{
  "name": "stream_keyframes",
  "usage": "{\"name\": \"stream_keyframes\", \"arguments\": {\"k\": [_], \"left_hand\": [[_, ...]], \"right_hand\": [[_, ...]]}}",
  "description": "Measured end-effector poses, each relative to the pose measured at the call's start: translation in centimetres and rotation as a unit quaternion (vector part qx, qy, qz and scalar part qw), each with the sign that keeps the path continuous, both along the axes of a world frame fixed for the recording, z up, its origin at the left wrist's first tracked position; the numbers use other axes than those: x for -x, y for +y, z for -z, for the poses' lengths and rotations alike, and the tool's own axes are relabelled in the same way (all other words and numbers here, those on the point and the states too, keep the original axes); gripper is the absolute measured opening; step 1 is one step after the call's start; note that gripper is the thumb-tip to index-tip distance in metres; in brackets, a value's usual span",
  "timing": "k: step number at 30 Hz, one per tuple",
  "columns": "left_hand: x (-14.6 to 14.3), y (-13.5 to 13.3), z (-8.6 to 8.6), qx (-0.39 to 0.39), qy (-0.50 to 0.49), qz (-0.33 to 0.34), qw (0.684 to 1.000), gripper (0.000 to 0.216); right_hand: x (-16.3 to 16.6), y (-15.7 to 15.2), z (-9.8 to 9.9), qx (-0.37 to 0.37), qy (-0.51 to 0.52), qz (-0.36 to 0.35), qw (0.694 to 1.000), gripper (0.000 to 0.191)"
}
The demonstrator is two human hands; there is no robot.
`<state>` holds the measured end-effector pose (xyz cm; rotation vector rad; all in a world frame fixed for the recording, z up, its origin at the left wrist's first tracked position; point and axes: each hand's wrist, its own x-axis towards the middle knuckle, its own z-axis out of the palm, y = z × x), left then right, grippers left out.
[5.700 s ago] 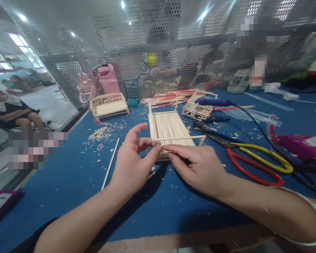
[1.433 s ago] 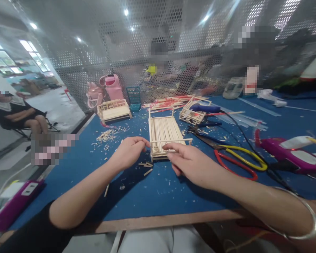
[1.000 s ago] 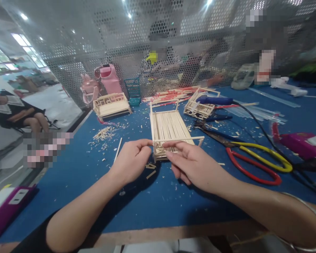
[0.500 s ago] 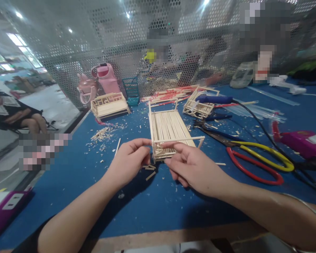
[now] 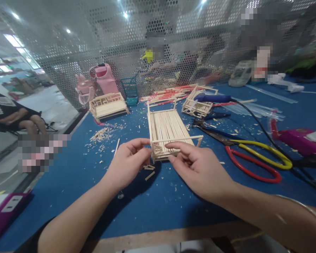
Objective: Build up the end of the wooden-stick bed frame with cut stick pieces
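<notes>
A miniature bed (image 5: 168, 123) built from pale wooden sticks lies on the blue tabletop, its slatted base up and a low rail frame at its near end. At its near left corner, my left hand (image 5: 130, 160) is closed, thumb and forefinger pinching the corner post. My right hand (image 5: 202, 167) is at the near rail frame, forefinger over it and thumb in front, the lower bars between them. The other fingers of my right hand are curled under. Short stick offcuts (image 5: 149, 175) lie beside my left fingertips.
Scissors (image 5: 258, 158) with red and yellow handles lie right, near pliers (image 5: 200, 123) and a blue-handled corded tool (image 5: 213, 98). A small stick bench (image 5: 109, 107), a second stick piece (image 5: 197, 105) and red-tipped sticks (image 5: 168, 93) lie behind. A person (image 5: 18, 117) sits at left.
My right hand has shifted slightly right along the near rail, its thumb and forefinger further out from the left corner. My left hand keeps its pinch on the corner. The view has shifted slightly.
</notes>
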<state>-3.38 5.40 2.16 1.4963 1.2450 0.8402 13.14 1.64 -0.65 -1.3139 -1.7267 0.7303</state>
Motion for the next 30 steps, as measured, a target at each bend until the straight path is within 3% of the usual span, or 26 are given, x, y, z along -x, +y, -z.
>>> {"name": "stream_keyframes", "arguments": {"k": [5, 9, 13, 18, 23, 30], "left_hand": [[0.1, -0.1, 0.1, -0.009, 0.004, 0.005, 1.000, 0.028], [0.2, -0.2, 0.2, -0.004, -0.007, -0.002, 1.000, 0.026], [0.2, -0.3, 0.3, -0.010, -0.009, 0.000, 1.000, 0.026], [0.0, -0.4, 0.1, -0.018, -0.002, -0.009, 1.000, 0.028], [0.0, -0.5, -0.1, -0.002, -0.002, -0.009, 1.000, 0.028], [0.3, -0.4, 0.1, 0.009, -0.012, -0.023, 1.000, 0.028]], "right_hand": [[-1.9, -1.6, -2.1, -0.140, -0.073, 0.075, 0.985, 0.015], [-5.6, -0.2, -5.6, -0.269, -0.141, 0.217, 0.928, 0.023], [-9.5, 4.4, -7.9, -0.185, -0.188, 0.301, 0.916, 0.023], [-11.7, 8.3, -7.5, -0.123, -0.273, 0.279, 0.913, 0.016], [-11.5, 8.6, -6.4, -0.112, -0.282, 0.255, 0.918, 0.023], [-9.5, 6.4, -6.1, -0.260, -0.270, 0.220, 0.901, 0.029]]}}
